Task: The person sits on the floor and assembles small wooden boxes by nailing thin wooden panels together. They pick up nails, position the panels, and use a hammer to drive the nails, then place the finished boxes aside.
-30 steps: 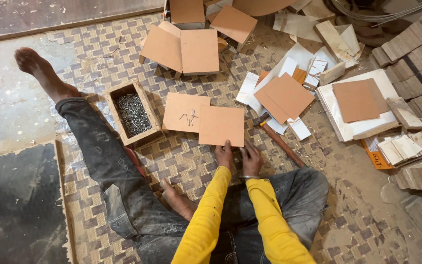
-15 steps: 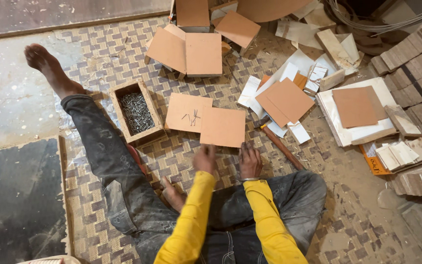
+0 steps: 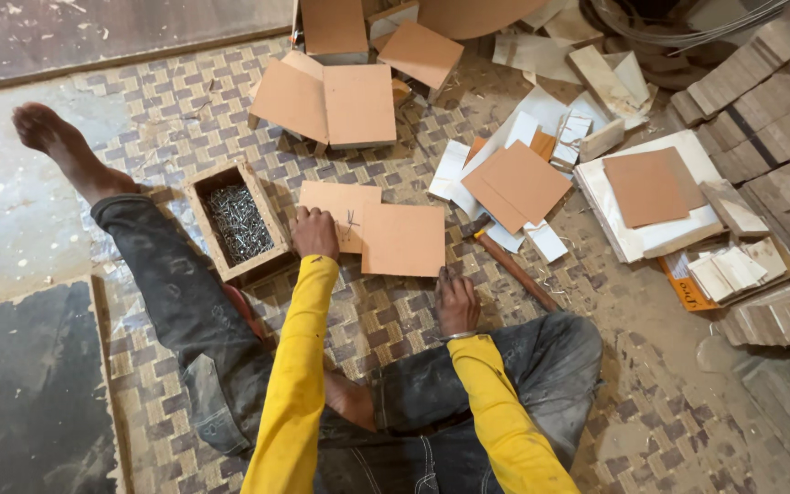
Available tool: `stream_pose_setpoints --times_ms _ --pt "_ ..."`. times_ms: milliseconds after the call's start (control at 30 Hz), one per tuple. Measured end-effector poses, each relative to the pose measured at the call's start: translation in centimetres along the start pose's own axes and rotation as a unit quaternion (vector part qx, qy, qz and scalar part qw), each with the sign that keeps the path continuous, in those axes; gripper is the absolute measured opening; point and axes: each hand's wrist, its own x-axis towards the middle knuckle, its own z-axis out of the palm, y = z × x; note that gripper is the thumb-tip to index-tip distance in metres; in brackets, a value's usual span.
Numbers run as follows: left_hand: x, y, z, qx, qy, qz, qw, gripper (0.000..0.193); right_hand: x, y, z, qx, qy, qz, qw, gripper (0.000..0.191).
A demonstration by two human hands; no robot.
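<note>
The person sat on the woven mat [image 3: 176, 137] with one leg stretched out, and the left hand [image 3: 314, 232] lay palm-down on the near edge of a flat brown board [image 3: 338, 207], fingers spread loosely on it rather than gripping. Just to that hand's left stood a small wooden box of nails [image 3: 238, 222], close beside the wrist. A second brown board [image 3: 403, 240] lay directly to the hand's right, its edge over the first. The right hand [image 3: 456, 302] rested on the mat just below that second board's near corner, fingers curled downward; from where I stood I could not tell whether it pinched anything small. A hammer [image 3: 507, 263] with a reddish handle lay just to the right of that hand, not touched by it. Farther beyond both hands sat more brown panels [image 3: 326, 102] and a scatter of white offcuts [image 3: 541, 240].
</note>
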Motion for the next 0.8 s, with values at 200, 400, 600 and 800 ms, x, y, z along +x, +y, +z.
stream_pose_setpoints --times_ms 200,400,600,800 --pt "-2.5 5.2 0.8 -0.472 -0.061 -0.079 0.876 0.017 -0.2 -0.1 -0.3 0.033 0.017 -0.002 0.999 0.031" --pt "-7.2 14.0 1.3 -0.571 -0.079 0.045 0.816 0.02 -0.5 0.3 0.2 0.024 0.007 0.026 0.999 0.016" --pt "-8.2 13.7 1.9 -0.533 -0.093 0.073 0.838 0.019 -0.4 -0.2 0.1 0.042 0.033 0.021 0.998 0.027" --pt "-8.5 13.2 2.4 -0.506 -0.068 0.142 0.848 0.015 -0.7 -0.3 0.2 0.067 0.037 0.048 0.996 0.026"
